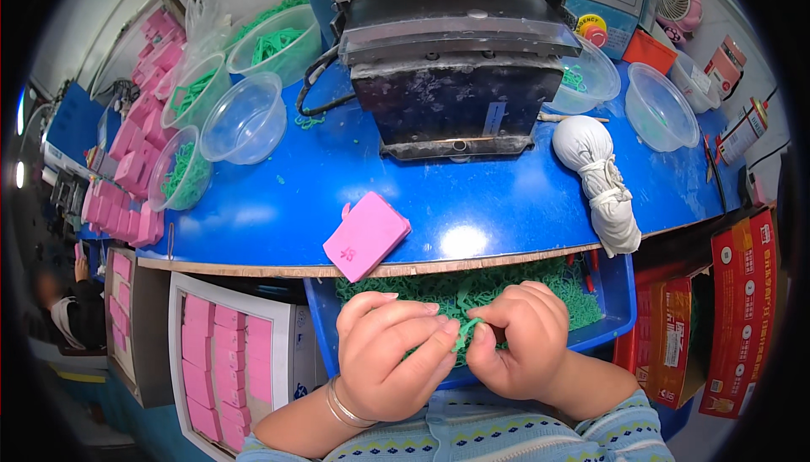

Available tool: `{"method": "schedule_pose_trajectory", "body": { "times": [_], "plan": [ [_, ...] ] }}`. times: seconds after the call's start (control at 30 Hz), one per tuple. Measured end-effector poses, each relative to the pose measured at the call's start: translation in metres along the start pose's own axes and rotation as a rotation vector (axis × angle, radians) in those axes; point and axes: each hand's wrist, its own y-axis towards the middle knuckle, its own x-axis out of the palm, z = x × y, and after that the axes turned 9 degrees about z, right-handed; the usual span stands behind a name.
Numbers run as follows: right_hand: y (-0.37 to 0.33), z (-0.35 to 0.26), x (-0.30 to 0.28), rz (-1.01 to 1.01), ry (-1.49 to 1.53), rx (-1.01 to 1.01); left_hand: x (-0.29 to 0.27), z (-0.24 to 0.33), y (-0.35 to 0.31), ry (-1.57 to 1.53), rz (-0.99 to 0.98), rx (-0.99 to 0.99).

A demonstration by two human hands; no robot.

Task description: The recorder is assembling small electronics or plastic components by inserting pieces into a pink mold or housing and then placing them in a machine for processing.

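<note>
Both of my hands are above a blue bin (625, 314) filled with many thin, curly green pieces (540, 289). Between my hands is a small green wax-like piece (466, 327) of the same kind, partly hidden by my fingers. My left hand (392, 344) pinches it from the left with thumb and fingers, a bracelet at its wrist. From the right, my right hand (523, 335) pinches it between thumb and forefinger. A pink rubber mould block (369, 234) with a mark on its face lies on the blue table (439, 200), just beyond my left hand.
A dark machine (456, 99) stands at the back. Clear bowls (245, 120), several with green pieces, sit on both sides. A white cloth bundle (595, 183) lies at right. Pink blocks are stacked at left and fill a white box (179, 293). Red cartons (734, 318) stand at right.
</note>
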Motion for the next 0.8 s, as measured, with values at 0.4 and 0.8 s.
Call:
{"method": "schedule_pose_trajectory", "body": {
  "times": [0.4, 0.8],
  "plan": [
    [0.001, 0.007, -0.008, -0.175, 0.379, 0.394, -0.003, 0.003, -0.008, 0.017, 0.014, -0.050],
    [-0.002, -0.002, -0.003, -0.046, 0.359, 0.138, 0.000, 0.006, -0.007, -0.485, 0.059, -0.560]
  ]
}}
